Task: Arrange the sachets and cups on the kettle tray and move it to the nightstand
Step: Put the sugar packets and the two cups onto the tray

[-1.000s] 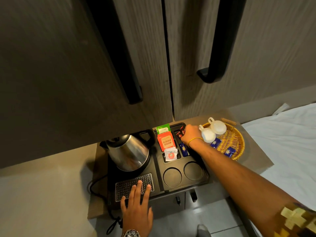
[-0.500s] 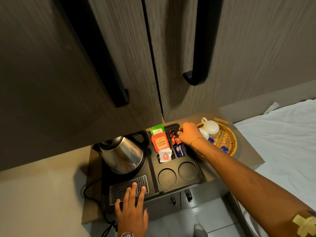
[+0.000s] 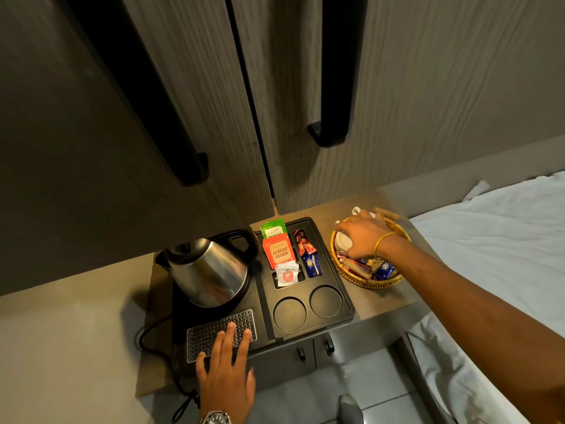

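Observation:
A black kettle tray [image 3: 347, 296] sits on a wooden surface and carries a steel kettle [image 3: 208, 270]. Its slots hold a green sachet [image 3: 273, 228], orange tea sachets [image 3: 278, 253], a white sachet [image 3: 287, 274] and red and blue stick sachets [image 3: 309, 255]. Two round cup wells [image 3: 307, 305] are bare. My left hand [image 3: 226, 374] lies flat on the tray's perforated grille, fingers spread. My right hand [image 3: 362, 237] rests on top of white cups [image 3: 342, 241] in a wicker basket [image 3: 367, 280], fingers curled over one of them. More blue sachets [image 3: 383, 269] lie in the basket.
Dark wardrobe doors with long black handles [image 3: 333, 87] rise behind the tray. A bed with white sheets [image 3: 495, 240] is at the right. The kettle's black cord [image 3: 153, 338] trails off the left front. Cabinet knobs [image 3: 315, 350] sit below the surface.
My right hand left the stick sachet slot on the tray and moved right onto the white cups in the basket. My left hand stayed on the grille.

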`<act>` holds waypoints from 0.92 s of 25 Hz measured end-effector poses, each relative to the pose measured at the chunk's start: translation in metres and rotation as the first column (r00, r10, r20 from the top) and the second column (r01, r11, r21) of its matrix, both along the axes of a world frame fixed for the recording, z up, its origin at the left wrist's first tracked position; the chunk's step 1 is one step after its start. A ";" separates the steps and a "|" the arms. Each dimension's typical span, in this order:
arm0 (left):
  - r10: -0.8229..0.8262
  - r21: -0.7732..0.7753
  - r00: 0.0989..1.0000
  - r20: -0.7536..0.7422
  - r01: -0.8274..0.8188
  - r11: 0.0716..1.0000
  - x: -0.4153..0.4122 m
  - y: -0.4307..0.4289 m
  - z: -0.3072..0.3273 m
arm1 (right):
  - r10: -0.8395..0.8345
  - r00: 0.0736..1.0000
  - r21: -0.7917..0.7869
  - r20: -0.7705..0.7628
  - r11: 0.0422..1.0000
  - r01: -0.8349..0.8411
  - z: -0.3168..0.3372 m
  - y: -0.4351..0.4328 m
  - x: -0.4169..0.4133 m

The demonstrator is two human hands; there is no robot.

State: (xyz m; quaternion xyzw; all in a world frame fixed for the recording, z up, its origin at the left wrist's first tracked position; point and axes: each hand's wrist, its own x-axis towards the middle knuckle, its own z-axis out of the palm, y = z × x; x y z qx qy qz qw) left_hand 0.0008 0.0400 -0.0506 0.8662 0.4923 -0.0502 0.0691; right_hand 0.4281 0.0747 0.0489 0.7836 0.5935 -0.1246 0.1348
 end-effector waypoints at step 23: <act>0.001 0.005 1.000 0.017 -0.001 1.000 -0.004 -0.005 -0.001 | 0.243 0.897 0.083 -0.369 0.970 -0.229 0.014 -0.028 -0.162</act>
